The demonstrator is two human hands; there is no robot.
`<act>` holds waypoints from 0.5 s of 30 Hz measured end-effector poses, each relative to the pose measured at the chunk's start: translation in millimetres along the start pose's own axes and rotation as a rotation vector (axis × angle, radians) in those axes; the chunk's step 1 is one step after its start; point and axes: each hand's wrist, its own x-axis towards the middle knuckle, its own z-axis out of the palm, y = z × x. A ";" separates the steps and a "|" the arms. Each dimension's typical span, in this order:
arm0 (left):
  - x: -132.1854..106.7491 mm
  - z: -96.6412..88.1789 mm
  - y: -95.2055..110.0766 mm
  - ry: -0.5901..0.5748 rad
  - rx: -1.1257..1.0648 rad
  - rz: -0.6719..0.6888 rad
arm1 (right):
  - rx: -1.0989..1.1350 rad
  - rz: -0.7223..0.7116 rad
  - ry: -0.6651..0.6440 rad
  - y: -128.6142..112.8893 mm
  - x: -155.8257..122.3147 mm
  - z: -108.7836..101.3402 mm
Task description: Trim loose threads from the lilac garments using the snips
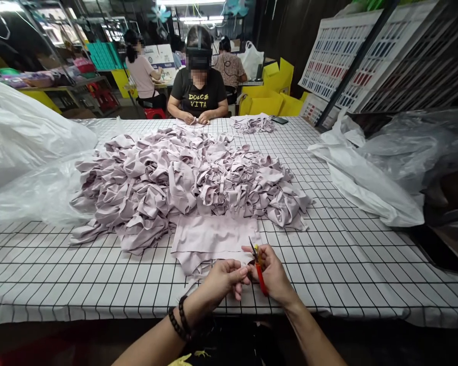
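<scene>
**Trimming a lilac cloth piece at the edge of the pile**

The left hand (223, 278) is closed in a pinch, with thumb and fingertips gripping the near right corner of a flat lilac cloth piece (213, 236). The right hand (273, 274) sits just beside it, almost touching. It is curled around small scissors (258, 269) with red-orange handles, and the blades point up and away, right at the pinched corner. Whether the blades are open or shut is too small to tell.

The cloth piece lies spread on the surface (347, 264), which is covered in a white cloth with a black grid. Its near edge hangs close to the person's side, and its far edge is tucked against a big heap of crumpled lilac cloth (183, 178) that fills the middle of the surface. Two dark beaded bracelets (179, 317) circle the left wrist.

A large clear plastic bag (26, 132) rests on the left of the surface, beside the heap. More white and clear bags (366, 173) lie on the right, well apart from the hands. A smaller lilac stack (254, 124) sits at the far end. A co-worker in a black T-shirt (198, 86) sits across there, both hands down on the surface. Colour sample boards (339, 46) lean at the upper right.
</scene>
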 end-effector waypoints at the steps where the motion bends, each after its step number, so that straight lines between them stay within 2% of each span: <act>1: -1.8 -1.5 2.5 -0.010 -0.083 0.004 | 0.017 -0.016 -0.002 -0.8 3.8 3.7; 3: -3.4 -4.9 5.7 -0.008 -0.257 0.023 | 0.046 -0.045 -0.001 -2.7 11.0 10.1; 5: -2.3 -9.3 6.2 0.044 -0.334 0.071 | 0.065 -0.063 0.003 -5.1 17.0 15.5; 10: 3.8 -23.3 4.0 0.318 -0.088 0.321 | 0.087 -0.060 -0.014 -8.7 26.0 26.9; 12: 5.0 -27.1 4.8 0.302 -0.070 0.338 | 0.081 -0.053 -0.039 -9.1 27.7 28.8; 15: 6.2 -29.4 7.2 0.179 -0.190 0.255 | 0.050 -0.040 -0.086 -14.3 27.5 23.2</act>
